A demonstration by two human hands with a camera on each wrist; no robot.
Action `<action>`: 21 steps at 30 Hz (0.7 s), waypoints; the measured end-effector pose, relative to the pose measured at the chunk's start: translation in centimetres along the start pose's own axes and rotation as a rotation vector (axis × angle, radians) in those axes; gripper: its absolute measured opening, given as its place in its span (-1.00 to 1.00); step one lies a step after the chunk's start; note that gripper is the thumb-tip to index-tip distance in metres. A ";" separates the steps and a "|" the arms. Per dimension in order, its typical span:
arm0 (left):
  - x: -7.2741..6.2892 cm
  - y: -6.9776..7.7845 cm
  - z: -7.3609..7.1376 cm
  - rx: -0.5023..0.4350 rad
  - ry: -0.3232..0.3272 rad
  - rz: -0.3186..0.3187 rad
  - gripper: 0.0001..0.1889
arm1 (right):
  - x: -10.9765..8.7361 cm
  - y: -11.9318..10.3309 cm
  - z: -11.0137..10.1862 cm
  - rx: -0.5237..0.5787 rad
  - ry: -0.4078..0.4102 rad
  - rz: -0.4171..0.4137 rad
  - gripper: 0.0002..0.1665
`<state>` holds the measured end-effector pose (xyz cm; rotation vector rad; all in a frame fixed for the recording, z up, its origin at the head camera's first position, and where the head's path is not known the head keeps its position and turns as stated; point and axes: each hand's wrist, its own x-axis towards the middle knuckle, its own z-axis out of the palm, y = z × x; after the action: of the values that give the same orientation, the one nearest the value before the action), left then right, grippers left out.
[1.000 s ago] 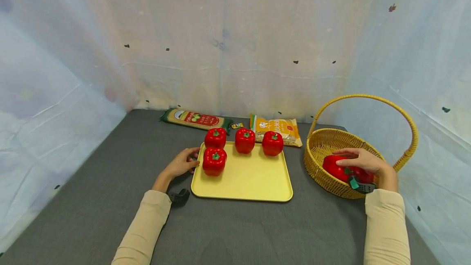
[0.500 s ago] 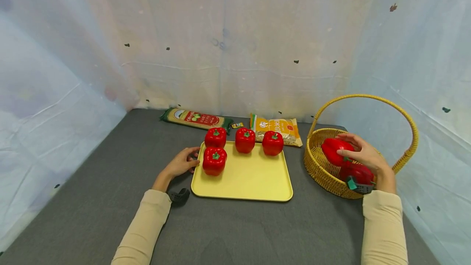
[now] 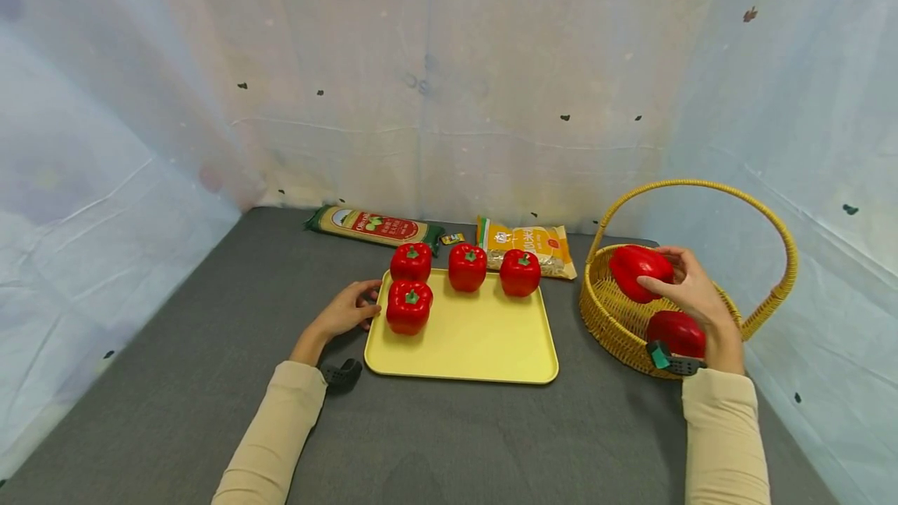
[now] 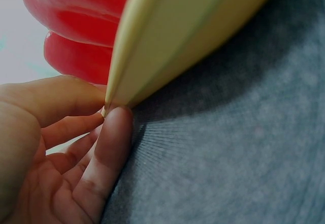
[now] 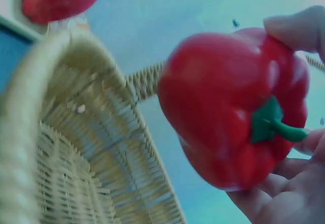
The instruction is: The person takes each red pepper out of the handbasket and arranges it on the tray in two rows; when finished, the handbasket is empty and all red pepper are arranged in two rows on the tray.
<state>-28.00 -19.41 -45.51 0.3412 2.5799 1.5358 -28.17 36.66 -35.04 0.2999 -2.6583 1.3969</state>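
Observation:
In the head view my right hand (image 3: 691,287) grips a red bell pepper (image 3: 640,273) above the wicker basket (image 3: 596,318). The right wrist view shows that pepper (image 5: 218,107) held between thumb and fingers, its green stem toward the palm. A second red pepper (image 3: 677,333) lies inside the basket, partly hidden by the wrist. At the left edge of the yellow tray (image 3: 477,341), my left hand (image 3: 347,309) pinches the rim, as the left wrist view of the tray edge (image 4: 167,36) shows. Several red peppers (image 3: 409,308) stand on the tray's left and back parts.
Behind the tray lie a long noodle packet (image 3: 375,227), a small yellow-and-black packet (image 3: 452,239) and a yellow grain bag (image 3: 529,248). The basket's tall handle (image 3: 691,182) arches over its opening. A curtain (image 3: 449,100) hangs behind the grey table (image 3: 449,443).
My right hand has lifted a pepper up from inside the basket, uncovering the one below it. The left hand stays at the tray edge.

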 end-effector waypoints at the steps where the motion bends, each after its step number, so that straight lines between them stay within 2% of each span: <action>1: 0.1 -0.3 0.0 -0.001 0.001 -0.004 -0.43 | -0.1 -0.5 0.2 0.002 0.001 -0.030 -0.32; 5: 0.4 -0.7 0.0 -0.010 -0.003 -0.012 -0.43 | -0.3 -2.4 1.0 -0.010 -0.004 -0.133 -0.32; 12: 0.2 -0.5 -0.1 -0.008 -0.011 0.006 -0.43 | 0.2 -5.0 3.2 -0.090 0.022 -0.247 -0.23; 18: 0.2 -0.3 -0.1 -0.015 -0.010 0.009 -0.42 | 0.6 -7.5 5.8 0.022 0.028 -0.380 -0.08; 21: 0.1 -0.3 -0.1 -0.014 -0.010 0.007 -0.42 | 0.8 -8.3 7.0 0.046 0.028 -0.395 -0.10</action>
<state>-28.21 -19.59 -45.70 0.3560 2.5615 1.5499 -27.18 26.15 -32.18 0.7557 -2.3726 1.3195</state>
